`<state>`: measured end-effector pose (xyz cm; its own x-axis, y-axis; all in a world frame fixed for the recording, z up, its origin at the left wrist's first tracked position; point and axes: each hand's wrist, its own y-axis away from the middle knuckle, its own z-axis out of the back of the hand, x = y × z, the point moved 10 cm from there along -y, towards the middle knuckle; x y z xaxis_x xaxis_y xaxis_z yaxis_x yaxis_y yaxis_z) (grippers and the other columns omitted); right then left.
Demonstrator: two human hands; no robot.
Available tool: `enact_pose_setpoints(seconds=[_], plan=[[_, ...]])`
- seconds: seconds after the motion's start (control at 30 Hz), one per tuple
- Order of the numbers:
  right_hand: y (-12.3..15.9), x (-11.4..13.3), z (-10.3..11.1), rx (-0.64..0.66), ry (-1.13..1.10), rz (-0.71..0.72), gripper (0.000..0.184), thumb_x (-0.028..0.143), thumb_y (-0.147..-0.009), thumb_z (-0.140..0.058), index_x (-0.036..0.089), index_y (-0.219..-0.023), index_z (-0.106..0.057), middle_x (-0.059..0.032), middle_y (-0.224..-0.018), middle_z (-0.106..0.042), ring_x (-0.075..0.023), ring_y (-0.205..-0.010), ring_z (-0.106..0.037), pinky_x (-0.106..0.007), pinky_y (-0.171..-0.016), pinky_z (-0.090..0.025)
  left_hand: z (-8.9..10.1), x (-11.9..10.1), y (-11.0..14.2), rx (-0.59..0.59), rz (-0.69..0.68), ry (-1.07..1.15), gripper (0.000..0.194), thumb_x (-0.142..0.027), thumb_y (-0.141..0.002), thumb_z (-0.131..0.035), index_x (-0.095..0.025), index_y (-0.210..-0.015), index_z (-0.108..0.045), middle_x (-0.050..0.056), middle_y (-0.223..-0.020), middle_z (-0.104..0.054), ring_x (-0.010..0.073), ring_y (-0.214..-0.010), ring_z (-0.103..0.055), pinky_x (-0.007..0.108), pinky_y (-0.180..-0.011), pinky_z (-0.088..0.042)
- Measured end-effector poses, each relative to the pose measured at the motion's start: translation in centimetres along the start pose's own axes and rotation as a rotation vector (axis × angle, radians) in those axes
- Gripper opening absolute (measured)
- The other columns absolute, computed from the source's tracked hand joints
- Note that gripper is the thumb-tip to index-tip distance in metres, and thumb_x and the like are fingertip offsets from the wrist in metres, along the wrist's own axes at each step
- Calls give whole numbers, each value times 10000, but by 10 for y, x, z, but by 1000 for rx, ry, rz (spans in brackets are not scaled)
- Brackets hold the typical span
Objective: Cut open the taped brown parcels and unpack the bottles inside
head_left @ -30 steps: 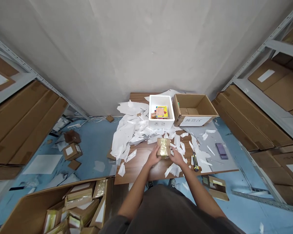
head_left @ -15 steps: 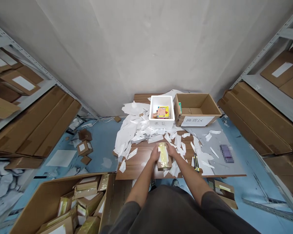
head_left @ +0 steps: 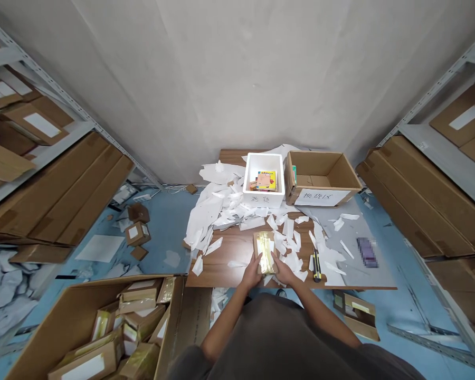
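Note:
A small cardboard box [head_left: 266, 247] with shiny yellowish tape and a white label along its top is over the wooden table [head_left: 225, 269], near its front edge. My left hand [head_left: 253, 272] grips its near left side, and my right hand [head_left: 284, 271] holds its near right side. The fingers are partly hidden by the box. To the right lies a yellow-and-black utility knife [head_left: 317, 265]. Torn white paper scraps [head_left: 291, 237] are strewn around the box.
At the table's back stand a white foam box [head_left: 264, 198] holding small colourful packs and an open carton [head_left: 320, 196] with a handwritten label. A large carton [head_left: 174, 316] of taped parcels is at lower left. Shelves [head_left: 83, 134] flank both sides. A blurred purple object [head_left: 367, 252] lies at right.
Both hands have shifted from the far sides of the small box to its near sides, closer to my body. The box stays in nearly the same place.

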<state>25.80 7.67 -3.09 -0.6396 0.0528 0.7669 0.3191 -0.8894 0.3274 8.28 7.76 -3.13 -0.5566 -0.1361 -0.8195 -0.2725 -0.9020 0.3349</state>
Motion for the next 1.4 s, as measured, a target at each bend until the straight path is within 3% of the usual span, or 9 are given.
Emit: enact_pose_setpoints(seconds=[0.13,0.27,0.47,0.57,0.77,0.93,1.03,1.2,1.4], plan=[[-19,39,49,-37,62,64,750,236,-953,-591,262,-1693,-468,-117,-1533,-681,-308,-1328,-696,-436,-1113,-539,54,-32,-14,-149,-81,31,644,-400,-959,-712,-250,-1575,-601,122,-1607,-615,304,-1467,-600,461,-1227,-481],[-57,69,90,-145,158,-40,604,438,-1113,-471,268,-1693,-461,-99,-1249,-810,-299,-1112,-771,-390,-1016,-549,100,-44,-38,-270,88,4,642,-524,-1098,-476,-244,-1675,-470,131,-1405,-756,281,-1198,-748,416,-1081,-555],[-84,65,84,-139,151,-179,659,432,-1137,-407,235,-1760,-325,-127,-1329,-786,-292,-1182,-761,-382,-1043,-536,99,-45,-58,-228,173,-19,742,-487,-1093,-488,-150,-1734,-326,211,-1610,-595,319,-1484,-583,429,-1193,-466],[-64,50,78,-154,120,-127,719,381,-1078,-487,269,-1766,-312,-122,-1425,-745,-301,-1174,-766,-424,-1054,-556,97,-49,-45,-270,7,-28,823,-521,-1024,-626,-190,-1728,-358,180,-1702,-492,309,-1596,-452,429,-1289,-377],[-17,44,44,-80,8,136,965,179,-827,-674,280,-1740,-379,-104,-1697,-519,-311,-1522,-548,-496,-1226,-476,51,-36,-12,-44,-120,51,1189,-362,-695,-970,-271,-1725,-384,162,-1835,-218,386,-1637,-379,498,-1273,-436],[-49,69,71,-185,-13,100,680,331,-1025,-604,331,-1690,-463,-77,-1527,-688,-296,-1350,-689,-478,-1147,-543,95,-24,-24,-216,-12,149,767,-398,-904,-801,-285,-1623,-559,123,-1598,-625,316,-1297,-714,466,-1104,-589],[-90,84,83,-227,-9,49,614,331,-1094,-501,293,-1704,-434,-91,-1409,-757,-277,-1252,-733,-446,-1116,-556,122,-18,-42,-282,43,166,805,-479,-977,-704,-249,-1699,-433,142,-1555,-657,281,-1210,-741,443,-1072,-592],[-122,77,47,-116,71,17,770,182,-995,-558,181,-1736,-351,-159,-1686,-516,-278,-1537,-507,-469,-1271,-415,112,-14,-64,-186,29,20,1196,-508,-806,-858,-150,-1754,-222,260,-1771,-333,359,-1609,-412,472,-1276,-391],[-69,34,67,-206,192,-18,782,265,-979,-651,241,-1722,-407,-146,-1794,-326,-349,-1659,-296,-542,-1324,-323,85,-9,-79,36,104,-388,1517,-497,-513,-1021,-175,-1727,-171,309,-1825,-24,475,-1706,-30,563,-1343,-202]])
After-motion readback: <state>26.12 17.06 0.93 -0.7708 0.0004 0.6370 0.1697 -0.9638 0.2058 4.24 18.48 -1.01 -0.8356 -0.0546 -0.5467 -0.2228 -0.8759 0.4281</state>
